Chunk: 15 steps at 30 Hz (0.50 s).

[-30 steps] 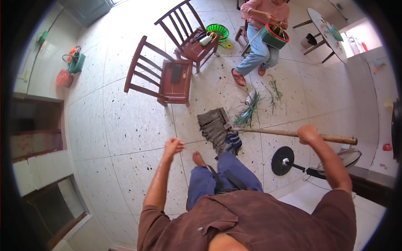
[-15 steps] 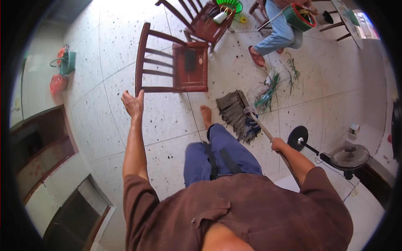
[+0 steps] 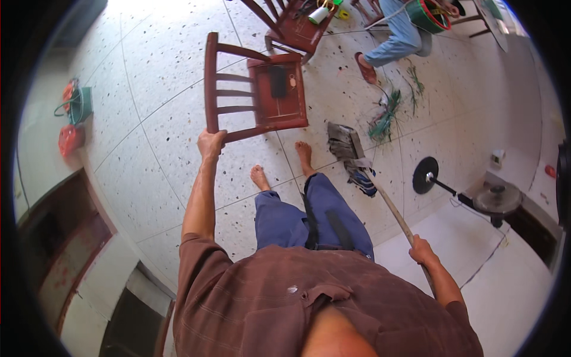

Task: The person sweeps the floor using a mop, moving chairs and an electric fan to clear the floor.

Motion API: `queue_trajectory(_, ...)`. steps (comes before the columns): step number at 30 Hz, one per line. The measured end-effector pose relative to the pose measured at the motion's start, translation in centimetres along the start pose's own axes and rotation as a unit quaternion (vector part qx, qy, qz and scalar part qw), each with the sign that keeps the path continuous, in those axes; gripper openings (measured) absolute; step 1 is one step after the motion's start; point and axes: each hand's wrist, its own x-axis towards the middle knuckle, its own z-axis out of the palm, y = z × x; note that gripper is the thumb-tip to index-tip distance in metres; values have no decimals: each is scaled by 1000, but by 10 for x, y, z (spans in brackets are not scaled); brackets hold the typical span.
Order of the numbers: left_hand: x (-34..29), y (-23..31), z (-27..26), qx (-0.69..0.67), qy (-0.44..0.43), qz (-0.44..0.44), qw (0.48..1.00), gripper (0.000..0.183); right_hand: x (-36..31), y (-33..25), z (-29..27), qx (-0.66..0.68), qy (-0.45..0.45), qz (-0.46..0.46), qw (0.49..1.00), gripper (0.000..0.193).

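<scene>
My left hand (image 3: 212, 144) is closed around the top end of the backrest of a reddish-brown wooden chair (image 3: 279, 89). A dark patch lies on the chair's seat. On the other side, my right hand (image 3: 422, 250) grips the wooden handle of a mop (image 3: 348, 146). The mop's grey cloth strips rest on the speckled tile floor (image 3: 184, 113), ahead and to the right of my bare feet. Some darker blue strips hang at the mop head's near end.
A pile of green and white strands (image 3: 385, 116) lies beyond the mop. Another person in jeans (image 3: 397, 38) sits behind it with a green basket (image 3: 425, 18). A second chair (image 3: 300, 30) holds a white bottle-shaped item. A pedestal fan (image 3: 496, 199) stands right; bags (image 3: 71, 140) sit left.
My left hand has gone from spread fingers beside the chair to gripping its backrest. The chair is slightly turned. My right hand and the mop have moved nearer and to the right.
</scene>
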Motion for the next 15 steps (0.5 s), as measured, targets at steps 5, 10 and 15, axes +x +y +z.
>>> queue_trajectory(5,-18,-39,-63,-56,-18,-35,998,22,-59,-2,49,5,47,-15,999,27)
queue_trajectory(10,-47,-116,-138,-97,25,-77,992,22,-137,-65,39,44,52,8,998,25)
queue_trajectory(15,-72,-169,-203,-84,96,-92,988,25,-173,-104,33,28,70,-24,997,24)
